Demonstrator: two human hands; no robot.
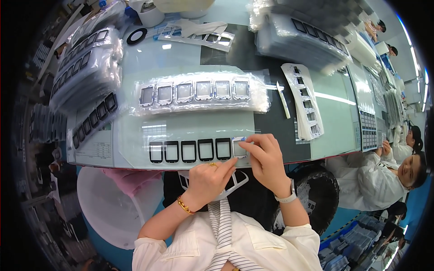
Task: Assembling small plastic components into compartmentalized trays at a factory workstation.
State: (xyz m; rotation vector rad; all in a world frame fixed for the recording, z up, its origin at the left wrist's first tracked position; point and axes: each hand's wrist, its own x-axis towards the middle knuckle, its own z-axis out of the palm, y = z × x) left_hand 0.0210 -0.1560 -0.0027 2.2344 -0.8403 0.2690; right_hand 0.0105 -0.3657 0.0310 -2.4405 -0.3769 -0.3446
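A row of small rectangular frames lies along the table's near edge. Several are black-rimmed (188, 152); the one at the right end, a white-and-blue rectangular frame (238, 140), is under my fingers. My left hand (205, 180) is curled, its fingertips pressed at that frame's lower edge. From the right, my right hand (266, 158) bends over the same frame, thumb and fingers drawn together at its upper right side. Whether a thin film sits between those fingertips is too small to tell. Below the table edge, a white strip with window openings (239, 181) is partly hidden by my left hand.
Beyond the row lies a plastic-wrapped stack of framed pieces (184, 93). A knife-like white tool (283, 101) and a stack of white strips (309, 113) are to its right. Tall wrapped stacks (86, 67) stand far left and right. A white tub (106, 212) and black-lined bin (322, 194) flank me.
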